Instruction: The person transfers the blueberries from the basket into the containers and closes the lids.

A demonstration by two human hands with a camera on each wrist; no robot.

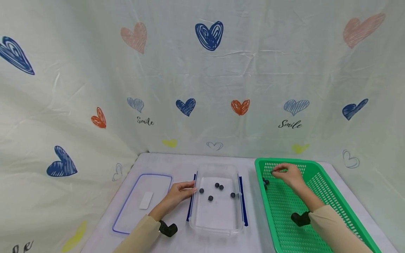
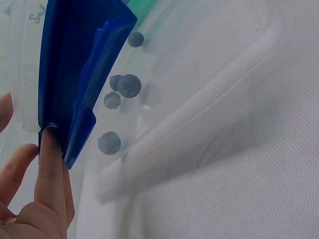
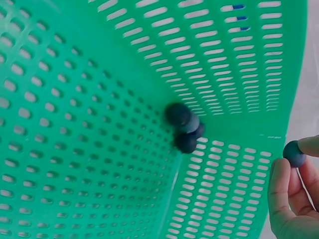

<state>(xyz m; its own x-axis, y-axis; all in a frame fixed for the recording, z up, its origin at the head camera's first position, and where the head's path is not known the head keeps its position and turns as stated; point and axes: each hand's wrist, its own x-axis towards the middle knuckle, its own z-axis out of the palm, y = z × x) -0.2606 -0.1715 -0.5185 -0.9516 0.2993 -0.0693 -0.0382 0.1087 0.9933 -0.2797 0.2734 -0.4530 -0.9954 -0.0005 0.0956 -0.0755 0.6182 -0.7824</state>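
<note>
My left hand (image 1: 181, 193) holds the left side of a clear plastic container (image 1: 216, 225) that has blue side clips (image 1: 243, 207). In the left wrist view, fingers (image 2: 50, 179) press against the near blue clip (image 2: 84, 74). Several blueberries (image 1: 210, 198) lie spread over the container floor. My right hand (image 1: 288, 175) is over the far left part of a green basket (image 1: 269, 218). Between thumb and fingertips it pinches a blueberry (image 3: 294, 154), seen in the right wrist view. A small cluster of blueberries (image 3: 185, 142) sits in a corner of the basket.
Left of the container, a clear lid with a blue seal (image 1: 126, 207) lies flat, a white rectangular piece (image 1: 146, 200) on it. A white cloth covers the table (image 1: 253, 242). Behind hangs a curtain (image 1: 269, 70) printed with hearts.
</note>
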